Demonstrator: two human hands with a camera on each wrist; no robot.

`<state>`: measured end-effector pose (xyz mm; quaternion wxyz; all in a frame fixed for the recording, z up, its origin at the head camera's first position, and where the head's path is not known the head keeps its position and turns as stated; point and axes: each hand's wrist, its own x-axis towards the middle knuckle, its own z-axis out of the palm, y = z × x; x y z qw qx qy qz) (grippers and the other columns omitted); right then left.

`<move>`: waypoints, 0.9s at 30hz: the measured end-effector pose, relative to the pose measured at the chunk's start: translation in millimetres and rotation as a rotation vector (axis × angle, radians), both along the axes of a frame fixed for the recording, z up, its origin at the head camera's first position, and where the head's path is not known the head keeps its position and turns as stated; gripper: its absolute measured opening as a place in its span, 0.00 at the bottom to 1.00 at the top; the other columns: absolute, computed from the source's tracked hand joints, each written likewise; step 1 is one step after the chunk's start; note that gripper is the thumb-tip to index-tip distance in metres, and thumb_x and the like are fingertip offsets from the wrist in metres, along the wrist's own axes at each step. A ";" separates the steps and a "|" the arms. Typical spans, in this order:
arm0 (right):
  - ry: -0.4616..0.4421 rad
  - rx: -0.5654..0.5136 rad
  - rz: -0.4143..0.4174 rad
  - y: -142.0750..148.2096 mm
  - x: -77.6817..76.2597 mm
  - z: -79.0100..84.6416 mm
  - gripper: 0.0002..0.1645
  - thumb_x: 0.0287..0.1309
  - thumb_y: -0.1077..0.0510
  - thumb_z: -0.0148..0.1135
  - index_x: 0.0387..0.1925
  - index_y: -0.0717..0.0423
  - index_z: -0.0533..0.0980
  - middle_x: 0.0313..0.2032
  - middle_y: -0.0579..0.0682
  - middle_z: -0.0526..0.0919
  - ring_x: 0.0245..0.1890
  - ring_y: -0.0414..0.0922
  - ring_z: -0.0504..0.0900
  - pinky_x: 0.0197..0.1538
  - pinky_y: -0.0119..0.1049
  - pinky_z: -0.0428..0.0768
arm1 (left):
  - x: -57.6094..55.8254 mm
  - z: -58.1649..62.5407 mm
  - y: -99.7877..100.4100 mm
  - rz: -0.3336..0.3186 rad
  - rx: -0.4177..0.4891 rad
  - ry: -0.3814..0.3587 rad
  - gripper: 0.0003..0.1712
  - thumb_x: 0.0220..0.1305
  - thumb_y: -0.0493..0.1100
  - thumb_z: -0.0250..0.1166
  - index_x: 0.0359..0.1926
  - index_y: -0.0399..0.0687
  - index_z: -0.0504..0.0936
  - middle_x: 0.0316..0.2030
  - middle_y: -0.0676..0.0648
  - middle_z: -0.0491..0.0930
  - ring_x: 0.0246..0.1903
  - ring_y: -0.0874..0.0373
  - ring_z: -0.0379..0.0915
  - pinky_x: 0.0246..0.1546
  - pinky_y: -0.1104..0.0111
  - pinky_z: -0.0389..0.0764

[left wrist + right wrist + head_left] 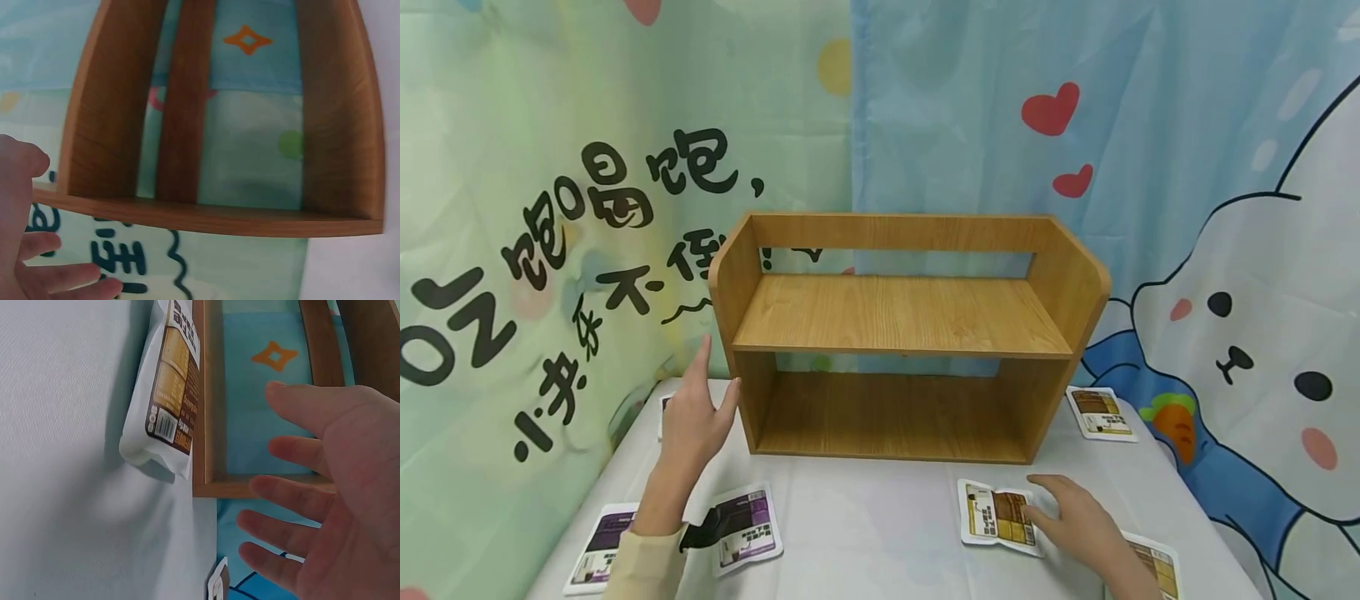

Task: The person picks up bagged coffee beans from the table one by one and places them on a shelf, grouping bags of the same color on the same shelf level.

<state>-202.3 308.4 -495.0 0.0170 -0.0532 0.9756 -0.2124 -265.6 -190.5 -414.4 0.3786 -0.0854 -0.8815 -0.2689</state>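
My left hand (695, 421) is raised beside the left side of a two-tier wooden shelf (895, 317), its fingers extended and holding nothing. In the left wrist view, part of that hand (37, 250) shows near the shelf's side panel. A white pouch with a brown and yellow label (1000, 515) lies in front of the shelf. Just to its right hovers my right hand (1078, 525), fingers spread and apart from the pouch in the right wrist view. That view also shows the brown-labelled pouch (172, 387) left of the hand.
Purple-labelled pouches (748, 529) lie at the front left, one partly behind my left forearm. Another brown-labelled pouch (1102, 414) is right of the shelf, and one (1159, 567) is partly behind my right hand. Printed curtains (955, 100) hang behind the white table (865, 533).
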 end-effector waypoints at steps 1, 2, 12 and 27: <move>-0.001 -0.008 0.003 -0.4 0.4 -0.4 0.33 0.58 0.46 0.67 0.57 0.64 0.74 0.55 0.66 0.75 0.57 0.66 0.71 0.55 0.61 0.70 | -0.8 3.4 0.5 -0.004 -0.002 0.014 0.43 0.63 0.43 0.66 0.73 0.40 0.56 0.59 0.31 0.72 0.42 0.34 0.77 0.33 0.46 0.78; -0.006 -0.014 0.002 -0.5 1.0 -1.3 0.32 0.58 0.46 0.66 0.57 0.64 0.75 0.55 0.66 0.75 0.57 0.66 0.71 0.54 0.61 0.70 | -1.4 6.9 1.1 -0.008 -0.004 0.025 0.43 0.63 0.43 0.66 0.74 0.40 0.56 0.59 0.31 0.72 0.41 0.34 0.77 0.33 0.46 0.78; -0.033 -0.037 -0.010 -1.0 6.6 -13.0 0.30 0.58 0.47 0.67 0.55 0.63 0.76 0.54 0.64 0.77 0.57 0.65 0.72 0.54 0.61 0.70 | -6.2 46.7 6.5 -0.048 0.023 0.053 0.43 0.65 0.42 0.64 0.75 0.45 0.53 0.61 0.32 0.71 0.46 0.35 0.77 0.40 0.44 0.77; -0.055 -0.109 0.070 6.8 -13.8 -5.6 0.34 0.51 0.51 0.73 0.57 0.62 0.74 0.56 0.64 0.76 0.59 0.66 0.69 0.57 0.61 0.68 | -39.8 91.5 15.5 -0.100 0.082 0.004 0.38 0.70 0.41 0.58 0.76 0.50 0.52 0.58 0.31 0.73 0.45 0.37 0.77 0.44 0.49 0.78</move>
